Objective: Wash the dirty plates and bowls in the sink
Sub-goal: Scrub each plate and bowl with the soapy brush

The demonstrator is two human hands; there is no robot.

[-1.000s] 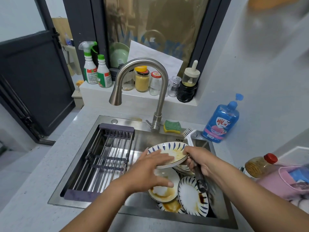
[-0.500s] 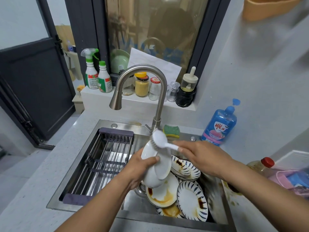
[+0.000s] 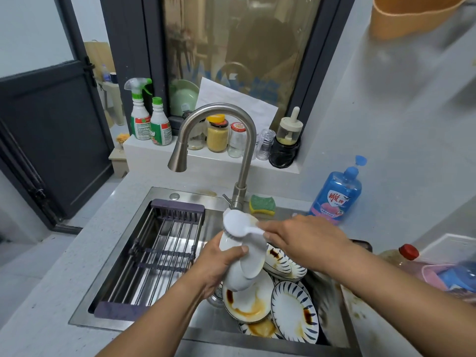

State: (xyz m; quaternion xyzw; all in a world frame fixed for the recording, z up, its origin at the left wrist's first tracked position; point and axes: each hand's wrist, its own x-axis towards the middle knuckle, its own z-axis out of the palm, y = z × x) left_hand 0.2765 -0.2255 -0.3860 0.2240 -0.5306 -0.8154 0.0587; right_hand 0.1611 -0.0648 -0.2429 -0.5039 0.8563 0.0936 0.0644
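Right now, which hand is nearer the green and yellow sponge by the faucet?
Right. The right hand, gripping the brush, is just in front of the sponge; the left hand holds the white dish farther away.

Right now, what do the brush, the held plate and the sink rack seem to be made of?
Brush: likely white plastic, smooth moulded look.
Plate: probably glazed ceramic, glossy white with reflections.
Rack: shiny metal rods, apparently steel; dark matte ends, perhaps plastic.
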